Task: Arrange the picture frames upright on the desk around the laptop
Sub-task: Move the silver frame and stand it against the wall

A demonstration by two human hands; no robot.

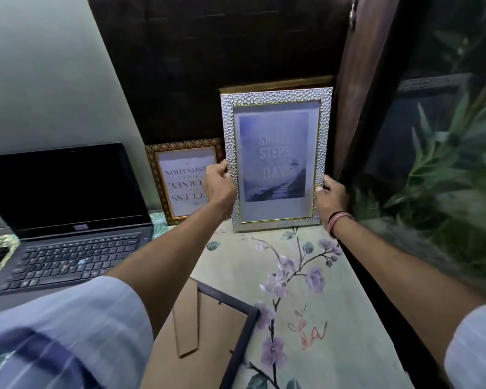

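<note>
Holding the silver frame [275,161] by both side edges, left hand [220,182] pinching its left rim, right hand [331,197] gripping its right one. It's upright on the desk [328,318], well right of the laptop [68,220]. Between laptop and silver frame a gold patterned frame [184,178] leans upside down, touching it. Nearer than the silver frame, a dark frame [208,332] lies face down, off the laptop's right corner.

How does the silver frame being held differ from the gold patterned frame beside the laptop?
The silver frame is larger, pebble-textured and gripped by both hands; the gold patterned frame is smaller, ornate and untouched. The silver frame's print reads right way up; the gold patterned frame's is upside down. Both stand upright by the dark back panel.
</note>
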